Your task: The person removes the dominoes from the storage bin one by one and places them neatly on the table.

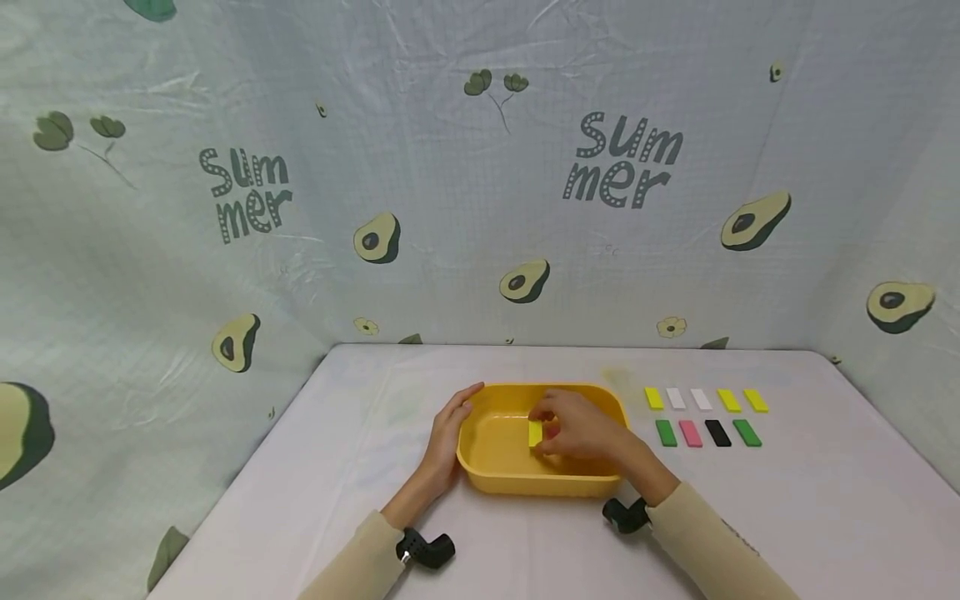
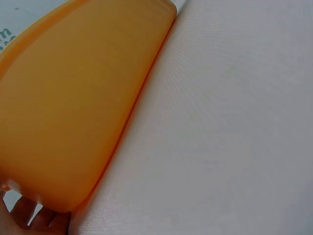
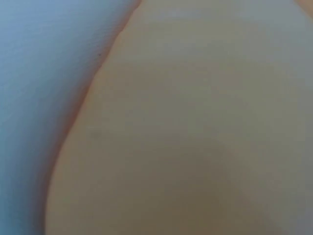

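On the table stands a yellow-orange plastic basin. My left hand rests against its left side, fingers stretched along the rim towards the far corner. In the left wrist view, fingers touch the outer wall low at the basin's corner. Inside the basin, my right hand pinches a small yellow rectangular block between thumb and fingers. A pinkish-red patch shows behind the block, and I cannot tell whether it is a finger or another piece. The right wrist view is filled mostly by a blurred beige surface.
Right of the basin lie two rows of small blocks. The far row has yellow and white ones; the near row has green, pink and black. A printed curtain hangs behind the white table.
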`<move>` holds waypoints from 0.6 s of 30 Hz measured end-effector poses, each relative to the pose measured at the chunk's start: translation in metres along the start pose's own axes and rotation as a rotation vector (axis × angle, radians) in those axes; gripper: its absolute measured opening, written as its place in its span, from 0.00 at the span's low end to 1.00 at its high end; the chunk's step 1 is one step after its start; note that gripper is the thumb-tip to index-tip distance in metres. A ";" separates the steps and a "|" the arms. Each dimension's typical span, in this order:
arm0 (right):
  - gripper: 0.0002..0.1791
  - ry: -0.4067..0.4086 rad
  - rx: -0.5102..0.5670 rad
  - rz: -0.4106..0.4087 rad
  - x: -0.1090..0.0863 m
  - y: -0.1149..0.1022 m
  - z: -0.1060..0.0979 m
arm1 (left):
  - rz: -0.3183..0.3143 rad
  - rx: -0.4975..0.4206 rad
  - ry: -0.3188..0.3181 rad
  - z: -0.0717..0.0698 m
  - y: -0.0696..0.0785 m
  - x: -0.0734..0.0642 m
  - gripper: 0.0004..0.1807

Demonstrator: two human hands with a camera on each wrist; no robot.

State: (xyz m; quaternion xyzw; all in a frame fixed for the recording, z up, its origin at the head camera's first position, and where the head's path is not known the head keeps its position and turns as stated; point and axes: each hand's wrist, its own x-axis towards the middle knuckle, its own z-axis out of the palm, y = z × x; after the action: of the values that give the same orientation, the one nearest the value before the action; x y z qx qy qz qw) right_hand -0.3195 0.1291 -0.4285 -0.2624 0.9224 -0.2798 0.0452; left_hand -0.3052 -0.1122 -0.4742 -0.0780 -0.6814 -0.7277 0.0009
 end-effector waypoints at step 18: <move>0.21 0.028 -0.042 -0.096 -0.011 -0.006 -0.036 | 0.008 0.004 0.005 -0.002 -0.001 0.001 0.25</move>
State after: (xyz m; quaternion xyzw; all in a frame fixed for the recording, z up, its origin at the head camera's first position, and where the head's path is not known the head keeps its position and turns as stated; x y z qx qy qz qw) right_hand -0.3153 0.1483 -0.3957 -0.3035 0.9149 -0.2659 0.0132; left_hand -0.3070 -0.1142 -0.4750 -0.0787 -0.6825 -0.7266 0.0058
